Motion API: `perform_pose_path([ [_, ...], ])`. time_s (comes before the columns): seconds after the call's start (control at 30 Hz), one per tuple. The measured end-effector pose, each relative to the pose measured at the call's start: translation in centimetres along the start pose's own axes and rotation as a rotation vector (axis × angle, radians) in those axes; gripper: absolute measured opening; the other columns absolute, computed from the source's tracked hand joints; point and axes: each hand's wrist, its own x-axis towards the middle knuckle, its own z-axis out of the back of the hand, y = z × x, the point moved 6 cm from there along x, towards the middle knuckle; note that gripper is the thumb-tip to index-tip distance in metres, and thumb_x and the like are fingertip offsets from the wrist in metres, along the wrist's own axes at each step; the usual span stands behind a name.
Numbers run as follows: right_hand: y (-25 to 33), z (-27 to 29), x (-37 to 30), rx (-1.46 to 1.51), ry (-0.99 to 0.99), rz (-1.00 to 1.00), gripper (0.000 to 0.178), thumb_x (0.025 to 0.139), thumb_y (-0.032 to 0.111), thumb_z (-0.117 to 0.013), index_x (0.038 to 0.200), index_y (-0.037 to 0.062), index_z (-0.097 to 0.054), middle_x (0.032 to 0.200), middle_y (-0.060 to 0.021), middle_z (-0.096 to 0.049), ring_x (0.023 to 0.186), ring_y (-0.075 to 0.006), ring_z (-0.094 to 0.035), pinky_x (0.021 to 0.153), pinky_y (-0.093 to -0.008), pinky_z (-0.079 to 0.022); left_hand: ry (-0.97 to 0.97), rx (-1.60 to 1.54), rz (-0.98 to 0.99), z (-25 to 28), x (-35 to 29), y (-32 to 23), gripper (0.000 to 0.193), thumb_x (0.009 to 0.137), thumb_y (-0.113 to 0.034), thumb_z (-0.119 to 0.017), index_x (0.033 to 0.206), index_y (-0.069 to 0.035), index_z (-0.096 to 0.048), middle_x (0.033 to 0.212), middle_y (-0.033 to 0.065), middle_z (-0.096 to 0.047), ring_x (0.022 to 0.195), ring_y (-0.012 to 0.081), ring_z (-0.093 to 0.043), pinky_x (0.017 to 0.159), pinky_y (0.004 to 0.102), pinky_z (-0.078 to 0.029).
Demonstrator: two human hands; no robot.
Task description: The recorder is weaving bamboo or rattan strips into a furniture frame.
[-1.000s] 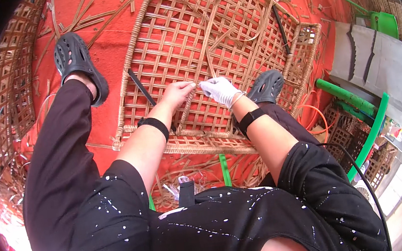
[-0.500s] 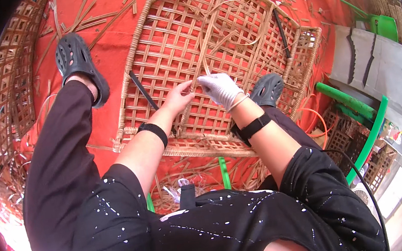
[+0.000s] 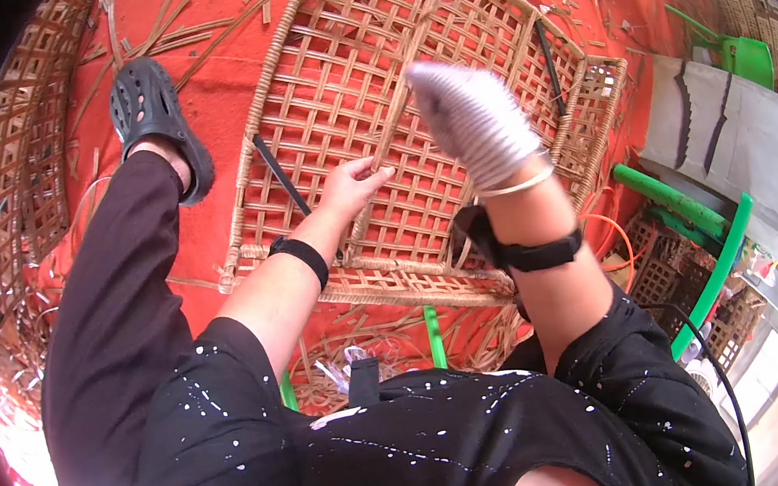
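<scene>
A large woven wicker panel (image 3: 313, 97) with an open lattice and wrapped rim lies in front of me. My left hand (image 3: 351, 191), bare, rests low over its middle rib. Thumb and fingers are drawn together there; whatever lies between them is too small to make out. My right hand (image 3: 481, 125) wears a white knitted glove and is raised above the panel's right half, blurred by motion. Its fingers look pressed together, and their grip is hidden. Dark straps (image 3: 279, 171) cross the panel's edges.
Loose cane strips (image 3: 179, 37) litter the red floor covering (image 3: 205, 91). More woven panels (image 3: 27, 142) stand at the left. At the right are green plastic pieces (image 3: 714, 276), a grey sheet (image 3: 685, 124) and an orange cord (image 3: 624, 238). My grey clog (image 3: 151, 112) is left of the panel.
My right hand has risen and moved right, away from my left hand. The pale strip at its fingers and the loop over the panel no longer show. My left hand has barely moved.
</scene>
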Motion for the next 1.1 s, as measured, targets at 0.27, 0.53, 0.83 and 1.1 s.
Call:
perform_pose_path([
  [0.27, 8.5, 10.5, 0.4, 0.455, -0.454, -0.149, 0.030, 0.086, 0.025, -0.054, 0.060, 0.0118, -0.048, 0.051, 0.0048, -0.037, 0.040, -0.0047, -0.027, 0.037, -0.0223, -0.018, -0.047, 0.020, 0.085, 0.4, -0.1, -1.2, 0.033, 0.086, -0.024, -0.060, 0.102, 0.004, -0.061, 0.087, 0.0047, -0.065, 0.077, 0.0087, -0.061, 0.070, 0.0220, -0.048],
  [0.53, -9.7, 1.6, -1.7, -0.170, -0.468, -0.180, 0.036, 0.073, 0.026, -0.067, 0.099, 0.0033, -0.056, 0.098, -0.0137, -0.058, 0.096, -0.0286, -0.054, 0.085, -0.0364, -0.042, 0.006, -0.195, 0.254, 1.3, 1.2, 0.8, 0.030, 0.090, -0.024, -0.052, 0.087, 0.003, -0.064, 0.076, 0.0085, -0.066, 0.064, 0.0138, -0.063, 0.059, 0.0254, -0.050],
  [0.83, -1.8, -6.6, -4.9, -0.255, -0.231, 0.236, 0.061, 0.072, 0.015, -0.070, 0.125, 0.0088, -0.041, 0.133, -0.0175, -0.037, 0.095, -0.0323, -0.059, 0.069, -0.0342, -0.053, -0.007, 0.143, 0.055, 2.1, 3.5, 3.4, 0.030, 0.092, -0.022, -0.045, 0.088, 0.003, -0.062, 0.072, 0.0095, -0.065, 0.057, 0.0159, -0.060, 0.055, 0.0266, -0.050],
  [1.1, -6.6, -10.0, -8.0, -0.321, 0.077, -0.100, 0.013, 0.079, 0.022, -0.061, 0.086, 0.0109, -0.061, 0.075, -0.0134, -0.059, 0.075, -0.0303, -0.060, 0.057, -0.0382, -0.049, 0.019, -0.168, 0.203, -0.6, 2.5, 2.2, 0.029, 0.092, -0.023, -0.046, 0.088, 0.001, -0.062, 0.073, 0.0085, -0.064, 0.060, 0.0149, -0.060, 0.058, 0.0262, -0.049],
])
